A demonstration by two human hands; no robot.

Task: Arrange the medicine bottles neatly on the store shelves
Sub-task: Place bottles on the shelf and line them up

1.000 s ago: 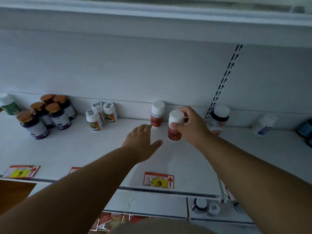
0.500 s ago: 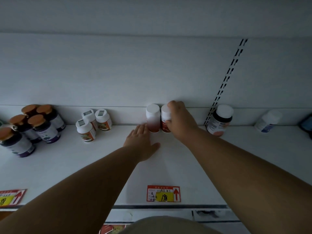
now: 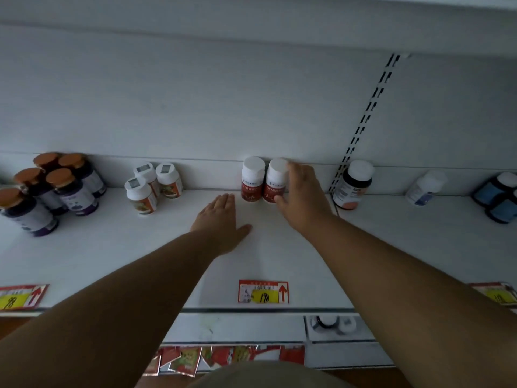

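Two white-capped bottles with red labels stand side by side at the back of the white shelf [image 3: 140, 256]: the left one [image 3: 252, 179] and the right one [image 3: 275, 182]. My right hand [image 3: 303, 197] is around the right bottle's right side, fingers behind its cap and thumb at its base. My left hand [image 3: 221, 222] lies flat on the shelf just in front of the left bottle, holding nothing.
Several brown-capped dark bottles [image 3: 64, 189] cluster at the far left. Three small white bottles [image 3: 152, 184] stand left of centre. A dark bottle [image 3: 354, 184], a white bottle [image 3: 425, 187] and blue bottles [image 3: 500, 197] stand to the right. Price tags [image 3: 263, 292] line the front edge.
My right hand carried the red-label bottle back and set it beside the other one against the rear wall, then slid to its right side. The left hand stayed flat.
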